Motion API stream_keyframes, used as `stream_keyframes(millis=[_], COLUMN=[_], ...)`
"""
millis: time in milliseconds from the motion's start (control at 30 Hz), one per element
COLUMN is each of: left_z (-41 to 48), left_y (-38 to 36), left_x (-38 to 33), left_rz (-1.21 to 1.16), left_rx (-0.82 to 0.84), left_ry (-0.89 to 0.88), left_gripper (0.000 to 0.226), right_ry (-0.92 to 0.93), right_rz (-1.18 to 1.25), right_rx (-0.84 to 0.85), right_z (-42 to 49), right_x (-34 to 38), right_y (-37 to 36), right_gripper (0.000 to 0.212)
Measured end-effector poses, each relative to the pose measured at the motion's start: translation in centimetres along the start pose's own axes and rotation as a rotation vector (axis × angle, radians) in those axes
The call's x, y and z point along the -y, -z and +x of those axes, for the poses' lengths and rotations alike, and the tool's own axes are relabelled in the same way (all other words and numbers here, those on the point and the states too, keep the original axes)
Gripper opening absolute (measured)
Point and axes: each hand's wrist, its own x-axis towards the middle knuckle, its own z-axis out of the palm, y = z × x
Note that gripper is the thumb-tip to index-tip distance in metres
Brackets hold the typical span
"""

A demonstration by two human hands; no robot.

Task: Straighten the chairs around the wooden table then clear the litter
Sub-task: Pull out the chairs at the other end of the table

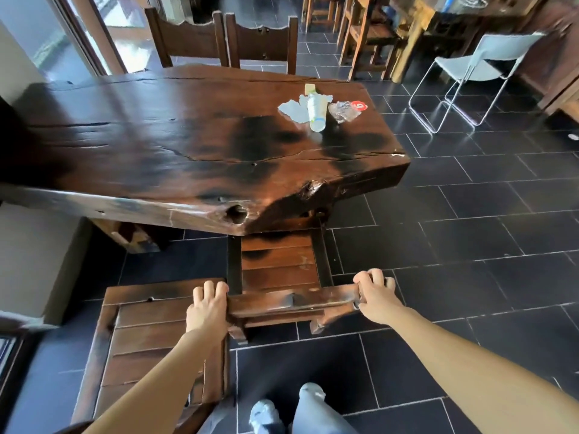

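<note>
L hand: 7 o'clock in frame; fingers curled over the L end of the near chair's top rail, gripping it.
R hand: 5 o'clock; fingers curled over the R end of the same rail, thumb on its near face.
near chair: dark wood, slat seat; at the table's 6 o'clock, front of seat tucked under the slab edge, back rail toward the person.
2nd chair: same type, just L of the held one at 7 o'clock; seat fully out from under the table.
far-L chair + far-R chair: side by side at the table's 12 o'clock, backs upright, close to the far edge.
table: thick dark slab, fills centre + L of frame.
Litter: all on the tabletop twd the 1 o'clock corner. Clear bottle over torn white paper; lying or upright, can't tell. Crumpled clear wrapper just R of it; red sticker at the wrapper's far-R edge; pale block just beyond the bottle.
folding chair: white, 2 o'clock, on the dark tile floor, well apart from the table.
shoe: light, 6 o'clock at bottom edge.
</note>
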Motion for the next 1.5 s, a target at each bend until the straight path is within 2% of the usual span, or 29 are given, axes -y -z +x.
stream_keyframes(millis=[100, 300, 500, 667, 800, 1067, 1167, 1333, 1500], left_z=[-0.5, -0.5, -0.4, -0.9, -1.1, -1.7, -3.8, -9.5, -15.4], left_y=[0.3, 0.7, 0.6, -0.3, -1.3, -0.6, -0.7, -2.8, -3.5], left_x=[-0.4, -0.4, 0.2, -0.3, -1.0, -2.1, -2.9, -3.1, 0.6], left_rz=[-0.031, -0.036, -0.049, -0.082, -0.064, -0.069, -0.173, -0.300, -0.304], left_rx=[0.016, 0.054, 0.035, 0.019, 0.000, 0.092, 0.112, 0.062, -0.015], left_ry=[0.028, 0.061, 0.038, 0.004, -0.013, 0.088, 0.090, 0.074, 0.235], left_gripper=[0.059, 0.058, 0.057, 0.054, 0.060, 0.077, 0.071, 0.065, 0.070], right_ry=[-0.009, -0.053, 0.028, 0.030, -0.003, -0.031, -0.063, -0.059, -0.109], right_rz=[0.014, 0.072, 0.085, 0.073, 0.082, 0.139, 0.202, 0.182, 0.174], right_rx=[-0.011, -0.171, -0.029, -0.042, -0.065, -0.015, -0.011, -0.112, -0.175], right_z=[0.1, 0.0, 1.2, 1.1, 0.8, 0.8, 0.6, 0.3, -0.1], right_x=[-0.1, 0.6, -0.8, -1.9, -2.0, -1.1, -1.4, -1.5, -1.4], right_y=[-0.1, -1.3, -0.6, -0.2, -0.1, 0.3, 0.3, 0.3, -0.1], right_gripper=[0.045, 0.043, 0.046, 0.045, 0.045, 0.042, 0.037, 0.024, 0.024])
